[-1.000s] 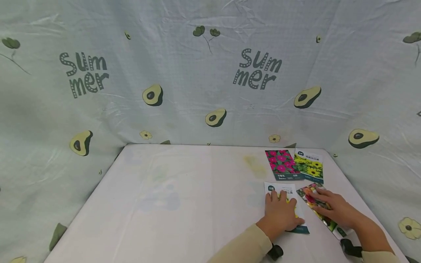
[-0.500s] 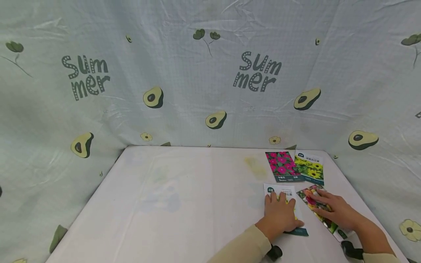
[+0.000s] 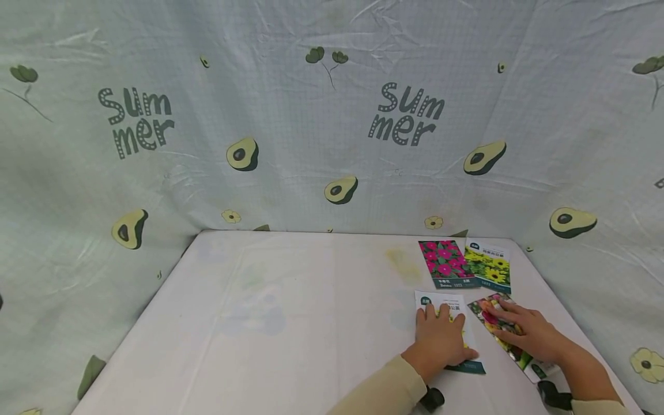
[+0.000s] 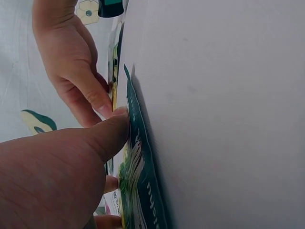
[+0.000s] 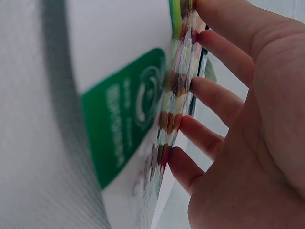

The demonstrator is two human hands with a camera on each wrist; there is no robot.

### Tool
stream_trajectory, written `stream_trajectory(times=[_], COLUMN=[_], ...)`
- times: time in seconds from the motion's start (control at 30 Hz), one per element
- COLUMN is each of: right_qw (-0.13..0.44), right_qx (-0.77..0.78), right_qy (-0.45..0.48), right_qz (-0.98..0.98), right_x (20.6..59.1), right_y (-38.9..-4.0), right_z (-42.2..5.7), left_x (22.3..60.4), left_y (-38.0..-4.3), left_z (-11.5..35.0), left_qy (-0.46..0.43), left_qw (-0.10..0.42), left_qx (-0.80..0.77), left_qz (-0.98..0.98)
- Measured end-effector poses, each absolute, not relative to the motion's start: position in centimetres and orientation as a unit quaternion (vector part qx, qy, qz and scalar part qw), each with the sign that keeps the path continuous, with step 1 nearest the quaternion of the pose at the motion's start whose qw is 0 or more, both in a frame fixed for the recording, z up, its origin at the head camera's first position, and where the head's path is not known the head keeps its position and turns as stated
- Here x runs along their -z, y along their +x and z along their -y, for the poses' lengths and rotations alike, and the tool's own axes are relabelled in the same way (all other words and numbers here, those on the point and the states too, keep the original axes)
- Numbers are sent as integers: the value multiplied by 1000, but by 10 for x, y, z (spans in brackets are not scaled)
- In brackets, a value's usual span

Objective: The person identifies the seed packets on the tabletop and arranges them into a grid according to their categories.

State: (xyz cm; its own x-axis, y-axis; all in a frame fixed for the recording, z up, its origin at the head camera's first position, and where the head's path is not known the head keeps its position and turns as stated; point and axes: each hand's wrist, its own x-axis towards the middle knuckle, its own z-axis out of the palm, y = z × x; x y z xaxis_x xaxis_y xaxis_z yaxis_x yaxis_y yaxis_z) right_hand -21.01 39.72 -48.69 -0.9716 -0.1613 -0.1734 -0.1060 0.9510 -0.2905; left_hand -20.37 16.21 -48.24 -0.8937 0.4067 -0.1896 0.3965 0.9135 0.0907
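Note:
In the head view my left hand (image 3: 440, 337) rests spread on a flower seed packet (image 3: 469, 367) with a white top, yellow flowers and a dark green band; the hand covers most of its picture. The left wrist view shows the thumb pressing this packet's surface. To its right, my right hand (image 3: 536, 334) touches a second packet (image 3: 490, 309), printed with red, pink and orange blooms and lying at a slant. Its fingertips lie on the printed face in the right wrist view, where a green label (image 5: 124, 119) shows on the packet.
Farther back on the white table (image 3: 290, 346) lie a pink-flower packet (image 3: 445, 258) and a yellow-flower packet (image 3: 490, 268), the pink one overlapping the other's edge. Black wrist devices (image 3: 554, 395) are worn under both forearms. A patterned curtain (image 3: 290, 115) hangs behind the table.
The packet under my left hand has slid slightly to the left with the hand. My right hand and its packet stay in place. The head view has tilted a little.

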Motion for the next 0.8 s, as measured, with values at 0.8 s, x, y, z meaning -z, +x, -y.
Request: stream_trajectory(times=[0.8], right_qw=[86], right_qx=[152], right_qy=[-84], right_qz=[-981], right_x=[490], right_y=[-211], right_z=[-398], left_x=[484], left_y=[-205], left_z=[-153], left_qy=[204], left_qw=[111], left_qx=[-28], left_qz=[-972])
